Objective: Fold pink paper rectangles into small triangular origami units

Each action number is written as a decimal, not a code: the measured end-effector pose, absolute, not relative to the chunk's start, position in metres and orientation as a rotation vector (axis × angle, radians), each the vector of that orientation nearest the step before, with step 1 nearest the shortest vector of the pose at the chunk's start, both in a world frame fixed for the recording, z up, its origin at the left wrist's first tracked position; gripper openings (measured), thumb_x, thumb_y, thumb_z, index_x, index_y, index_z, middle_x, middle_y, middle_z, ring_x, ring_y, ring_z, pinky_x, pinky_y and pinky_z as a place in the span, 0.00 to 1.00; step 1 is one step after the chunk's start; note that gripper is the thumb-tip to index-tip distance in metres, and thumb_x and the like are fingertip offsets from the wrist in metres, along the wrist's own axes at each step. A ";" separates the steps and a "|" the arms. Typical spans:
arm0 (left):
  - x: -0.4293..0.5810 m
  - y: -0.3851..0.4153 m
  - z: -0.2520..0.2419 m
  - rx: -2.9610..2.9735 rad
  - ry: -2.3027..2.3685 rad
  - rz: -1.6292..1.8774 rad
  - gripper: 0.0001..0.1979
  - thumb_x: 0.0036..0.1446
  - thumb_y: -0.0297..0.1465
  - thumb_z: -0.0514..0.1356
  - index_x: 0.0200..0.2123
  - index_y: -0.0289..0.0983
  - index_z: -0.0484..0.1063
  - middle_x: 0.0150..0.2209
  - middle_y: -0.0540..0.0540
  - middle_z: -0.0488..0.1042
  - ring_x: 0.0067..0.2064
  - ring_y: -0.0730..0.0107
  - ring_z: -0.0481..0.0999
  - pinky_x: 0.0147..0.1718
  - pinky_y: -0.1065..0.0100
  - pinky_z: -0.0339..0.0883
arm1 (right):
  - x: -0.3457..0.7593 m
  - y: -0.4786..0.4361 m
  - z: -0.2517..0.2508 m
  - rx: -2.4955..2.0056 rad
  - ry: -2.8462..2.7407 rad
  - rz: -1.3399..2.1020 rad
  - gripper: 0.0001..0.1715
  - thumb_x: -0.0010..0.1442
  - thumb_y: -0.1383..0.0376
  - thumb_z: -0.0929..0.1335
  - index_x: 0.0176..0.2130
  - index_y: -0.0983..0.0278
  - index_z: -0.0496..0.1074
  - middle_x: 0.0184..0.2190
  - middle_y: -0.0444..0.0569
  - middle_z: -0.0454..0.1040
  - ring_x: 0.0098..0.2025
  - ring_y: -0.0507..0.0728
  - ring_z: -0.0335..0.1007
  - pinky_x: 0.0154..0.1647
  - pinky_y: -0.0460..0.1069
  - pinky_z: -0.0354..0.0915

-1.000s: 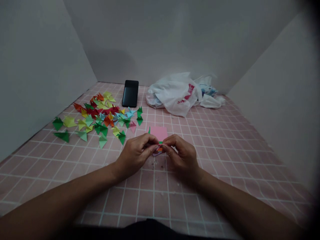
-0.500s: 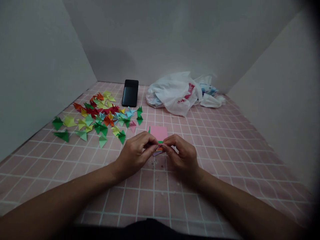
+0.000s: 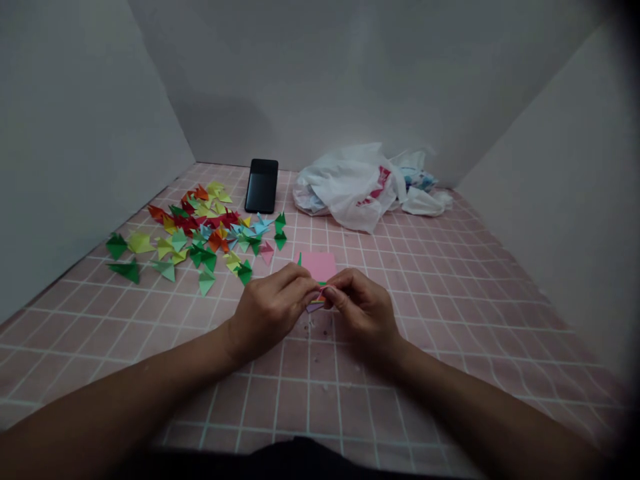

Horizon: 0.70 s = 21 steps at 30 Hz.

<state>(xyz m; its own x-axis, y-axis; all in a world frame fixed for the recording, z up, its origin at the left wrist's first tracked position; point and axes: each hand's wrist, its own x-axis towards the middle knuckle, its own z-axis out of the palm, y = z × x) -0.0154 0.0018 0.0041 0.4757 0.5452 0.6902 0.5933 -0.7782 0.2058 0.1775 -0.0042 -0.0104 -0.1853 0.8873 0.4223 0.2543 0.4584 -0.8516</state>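
Between the fingertips of both hands is a small folded piece of pink paper (image 3: 323,290), mostly covered by the fingers. My left hand (image 3: 275,307) pinches its left side, with the thumb partly hidden. On the other side my right hand (image 3: 365,307) grips it between thumb and forefinger. Just behind and beneath the hands lies a stack of square paper sheets (image 3: 319,265), pink on top, with green, orange and purple edges peeking out. Left of the hands, many folded paper cranes (image 3: 203,255) in green, yellow, red, orange, blue and pink lie spread in a cluster.
A black phone (image 3: 261,187) lies behind the cranes. At the back stands a crumpled white plastic bag (image 3: 350,187) with red print, and more crumpled wrapping (image 3: 423,193) beside it. Pale walls border the pink tiled-pattern surface (image 3: 450,320).
My left fingers have shifted, now lying more closed over the pink paper, the thumb less visible. The right hand has barely turned. The view has moved very slightly.
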 end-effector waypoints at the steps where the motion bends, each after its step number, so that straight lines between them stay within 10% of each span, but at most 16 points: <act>1: -0.016 0.001 0.004 -2.625 -1.010 -1.157 0.05 0.69 0.28 0.57 0.41 0.36 0.74 0.38 0.45 0.79 0.37 0.70 0.79 0.33 0.70 0.72 | 0.177 -0.004 -0.011 -0.995 -1.677 0.829 0.08 0.65 0.66 0.69 0.32 0.62 0.71 0.25 0.43 0.73 0.27 0.52 0.70 0.29 0.49 0.65; 12: -0.015 -0.004 0.011 -2.596 -0.981 -1.039 0.09 0.68 0.27 0.56 0.35 0.36 0.73 0.34 0.45 0.78 0.34 0.68 0.78 0.30 0.68 0.69 | 0.175 -0.006 -0.008 -0.967 -1.613 0.973 0.08 0.64 0.65 0.69 0.32 0.62 0.70 0.24 0.43 0.73 0.26 0.52 0.71 0.28 0.48 0.66; 21: -0.009 0.000 0.014 -3.004 -1.552 -1.722 0.06 0.62 0.27 0.60 0.30 0.36 0.72 0.32 0.48 0.74 0.36 0.70 0.74 0.35 0.68 0.68 | 0.177 -0.004 -0.007 -0.996 -1.602 0.977 0.08 0.63 0.64 0.70 0.31 0.62 0.70 0.24 0.43 0.73 0.25 0.52 0.70 0.27 0.48 0.65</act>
